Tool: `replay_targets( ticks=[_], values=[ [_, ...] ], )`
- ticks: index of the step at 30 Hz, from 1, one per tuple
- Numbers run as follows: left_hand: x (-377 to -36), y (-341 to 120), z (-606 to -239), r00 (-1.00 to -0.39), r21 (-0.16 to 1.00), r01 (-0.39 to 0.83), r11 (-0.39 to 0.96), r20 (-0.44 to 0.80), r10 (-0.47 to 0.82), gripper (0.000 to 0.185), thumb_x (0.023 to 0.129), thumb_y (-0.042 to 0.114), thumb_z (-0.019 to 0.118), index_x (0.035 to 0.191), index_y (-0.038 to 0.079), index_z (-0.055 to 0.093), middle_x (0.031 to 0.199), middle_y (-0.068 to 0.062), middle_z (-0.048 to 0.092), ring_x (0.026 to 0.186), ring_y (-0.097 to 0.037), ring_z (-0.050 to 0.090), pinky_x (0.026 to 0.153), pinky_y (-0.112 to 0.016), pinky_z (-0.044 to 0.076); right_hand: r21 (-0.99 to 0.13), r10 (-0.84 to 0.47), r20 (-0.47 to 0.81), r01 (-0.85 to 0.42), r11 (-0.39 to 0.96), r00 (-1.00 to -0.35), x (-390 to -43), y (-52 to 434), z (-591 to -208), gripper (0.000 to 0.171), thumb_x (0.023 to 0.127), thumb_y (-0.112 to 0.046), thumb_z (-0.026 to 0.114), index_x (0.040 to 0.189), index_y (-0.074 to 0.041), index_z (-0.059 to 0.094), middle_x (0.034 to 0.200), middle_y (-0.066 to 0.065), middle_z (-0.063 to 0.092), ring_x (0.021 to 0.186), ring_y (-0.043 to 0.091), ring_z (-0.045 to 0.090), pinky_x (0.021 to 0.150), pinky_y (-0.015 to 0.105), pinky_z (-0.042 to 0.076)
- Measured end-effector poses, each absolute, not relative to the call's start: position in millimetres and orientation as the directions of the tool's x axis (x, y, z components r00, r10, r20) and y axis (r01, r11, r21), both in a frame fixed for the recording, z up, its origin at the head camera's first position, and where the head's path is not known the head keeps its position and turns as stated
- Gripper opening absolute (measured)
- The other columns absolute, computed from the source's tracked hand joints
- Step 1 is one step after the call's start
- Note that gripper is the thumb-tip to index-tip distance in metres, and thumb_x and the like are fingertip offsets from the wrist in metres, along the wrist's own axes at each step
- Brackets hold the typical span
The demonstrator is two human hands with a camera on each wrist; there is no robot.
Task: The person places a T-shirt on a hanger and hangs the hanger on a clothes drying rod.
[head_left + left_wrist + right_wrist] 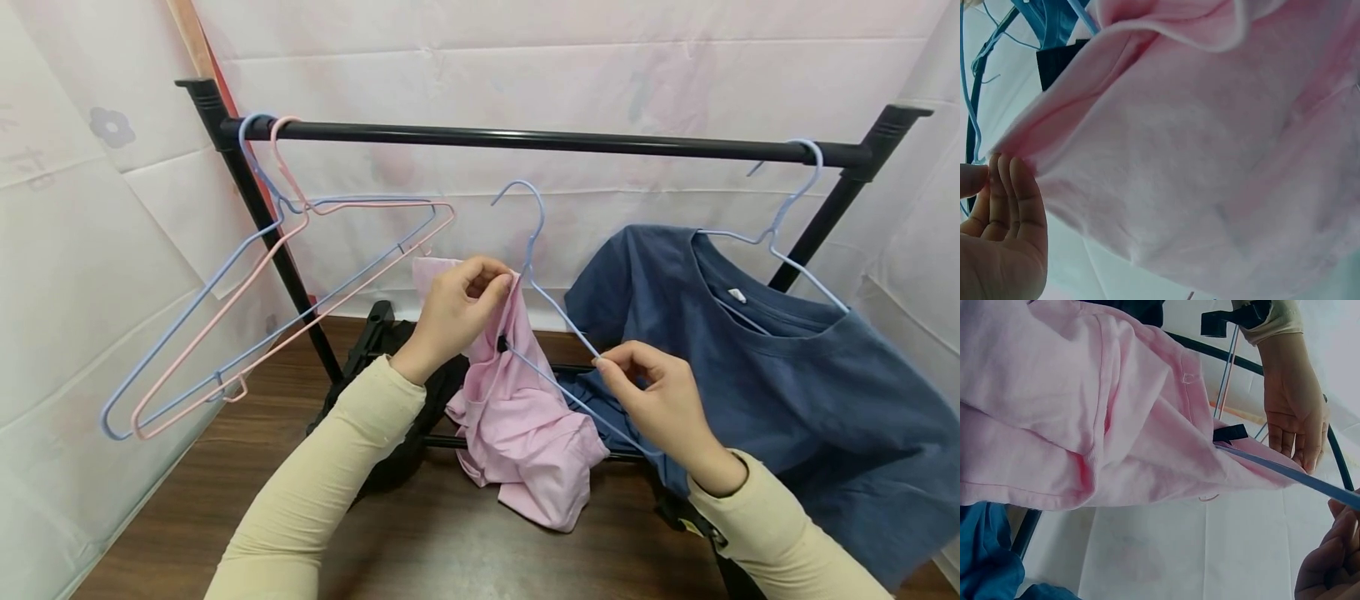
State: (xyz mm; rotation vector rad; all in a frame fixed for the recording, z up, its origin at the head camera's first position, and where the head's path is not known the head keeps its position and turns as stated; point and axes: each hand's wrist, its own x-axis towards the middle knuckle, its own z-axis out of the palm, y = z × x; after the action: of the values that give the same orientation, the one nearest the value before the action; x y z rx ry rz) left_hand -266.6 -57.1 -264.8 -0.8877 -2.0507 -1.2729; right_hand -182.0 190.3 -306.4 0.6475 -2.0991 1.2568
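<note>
Head view, hands: while the left hand [457, 312] pinches the pink garment [528, 433], the right hand [656, 400] pinches a blue hanger [530, 250] below the rail [480, 137]
Blue hanger: hook up, long axis slanting down rightward
Rail: two blue hangers [777, 218], one pink hanger [288, 173], one shirt [787, 400]
Left wrist view, pink garment: spread broad
Right wrist view, left sleeve [1282, 325]: black strap [1257, 314], unseen in head view

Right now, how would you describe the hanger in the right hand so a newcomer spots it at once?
Find the long black top rail; below its middle, the left hand pinches a pink garment. The blue hanger runs between that garment and the right hand, which pinches its sloping side. Unlike the other hangers, hooked over the rail, its hook stands free.
</note>
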Motion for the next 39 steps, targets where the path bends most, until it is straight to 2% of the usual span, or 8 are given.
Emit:
replay_targets(
  ticks=[5, 9, 13, 16, 18, 23, 31, 39],
  values=[
    [-268.7, -62.7, -258.5, -0.625, 0.539, 0.769, 0.344, 0.746, 0.228, 0.013, 0.095, 0.007, 0.062, 0.101, -0.003, 0.068, 0.088, -0.015, 0.071, 0.076, -0.020, 0.064, 0.070, -0.019, 0.051, -0.610, -0.098, 0.701, -0.665, 0.431, -0.706, -181.5, 191.7, -305.7, 0.013, 0.085, 0.005, 0.070, 0.084, -0.008, 0.073, 0.066, -0.009, 0.058, 0.054, 0.004, 0.046, 0.047, 0.020, 0.038],
    [-274.2, -67.4, -252.0, -0.598, 0.506, 0.784, 0.361, 0.771, 0.219, 0.013, 0.094, 0.006, 0.063, 0.101, -0.004, 0.069, 0.093, -0.016, 0.070, 0.081, -0.023, 0.065, 0.073, -0.022, 0.052, -0.613, -0.099, 0.697, -0.662, 0.430, -0.710, -180.8, 192.2, -304.7, 0.014, 0.084, 0.005, 0.071, 0.084, -0.009, 0.073, 0.065, -0.008, 0.057, 0.054, 0.004, 0.046, 0.046, 0.021, 0.038],
    [-281.6, -72.3, -247.9, -0.579, 0.445, 0.796, 0.411, 0.758, 0.299, 0.017, 0.096, 0.008, 0.061, 0.108, -0.002, 0.068, 0.107, -0.015, 0.069, 0.101, -0.025, 0.064, 0.091, -0.032, 0.050, -0.615, -0.111, 0.692, -0.663, 0.428, -0.714, -181.0, 193.5, -303.8, 0.014, 0.085, 0.005, 0.070, 0.083, -0.009, 0.072, 0.065, -0.008, 0.057, 0.054, 0.005, 0.046, 0.047, 0.022, 0.038],
    [-286.4, -75.2, -248.3, -0.612, 0.438, 0.777, 0.451, 0.690, 0.385, 0.023, 0.099, 0.012, 0.057, 0.116, 0.002, 0.068, 0.119, -0.012, 0.068, 0.117, -0.024, 0.060, 0.103, -0.036, 0.045, -0.603, -0.128, 0.693, -0.668, 0.436, -0.709, -182.1, 195.4, -304.0, 0.013, 0.086, 0.005, 0.069, 0.083, -0.008, 0.072, 0.064, -0.007, 0.056, 0.054, 0.004, 0.045, 0.047, 0.021, 0.039],
    [-288.2, -76.4, -249.5, -0.641, 0.454, 0.760, 0.465, 0.641, 0.422, 0.025, 0.101, 0.016, 0.055, 0.120, 0.004, 0.068, 0.123, -0.010, 0.067, 0.122, -0.023, 0.059, 0.106, -0.036, 0.044, -0.602, -0.131, 0.691, -0.667, 0.440, -0.711, -183.1, 196.8, -304.3, 0.013, 0.086, 0.005, 0.069, 0.083, -0.008, 0.072, 0.064, -0.007, 0.056, 0.055, 0.004, 0.046, 0.048, 0.021, 0.039],
    [-289.9, -77.2, -252.8, -0.667, 0.491, 0.743, 0.455, 0.595, 0.447, 0.027, 0.101, 0.019, 0.055, 0.120, 0.005, 0.069, 0.122, -0.011, 0.069, 0.119, -0.023, 0.062, 0.105, -0.036, 0.045, -0.619, -0.131, 0.669, -0.646, 0.447, -0.732, -186.2, 200.4, -304.5, 0.012, 0.086, 0.004, 0.069, 0.083, -0.008, 0.072, 0.064, -0.007, 0.056, 0.056, 0.006, 0.047, 0.050, 0.021, 0.040],
    [-292.3, -77.3, -256.8, -0.652, 0.516, 0.758, 0.399, 0.599, 0.464, 0.023, 0.098, 0.015, 0.059, 0.113, 0.003, 0.072, 0.113, -0.012, 0.070, 0.110, -0.023, 0.064, 0.098, -0.035, 0.050, -0.642, -0.145, 0.614, -0.598, 0.480, -0.776, -189.0, 204.5, -301.4, 0.010, 0.087, 0.000, 0.070, 0.084, -0.009, 0.072, 0.065, -0.006, 0.058, 0.057, 0.007, 0.047, 0.050, 0.022, 0.039],
    [-289.4, -74.9, -263.3, -0.684, 0.559, 0.729, 0.395, 0.570, 0.455, 0.020, 0.100, 0.016, 0.058, 0.108, 0.003, 0.069, 0.110, -0.010, 0.068, 0.101, -0.020, 0.062, 0.091, -0.035, 0.051, -0.634, -0.183, 0.607, -0.610, 0.476, -0.774, -190.1, 204.6, -300.9, 0.008, 0.088, -0.002, 0.070, 0.084, -0.009, 0.073, 0.070, 0.005, 0.063, 0.059, 0.006, 0.049, 0.051, 0.021, 0.040]
  ],
)
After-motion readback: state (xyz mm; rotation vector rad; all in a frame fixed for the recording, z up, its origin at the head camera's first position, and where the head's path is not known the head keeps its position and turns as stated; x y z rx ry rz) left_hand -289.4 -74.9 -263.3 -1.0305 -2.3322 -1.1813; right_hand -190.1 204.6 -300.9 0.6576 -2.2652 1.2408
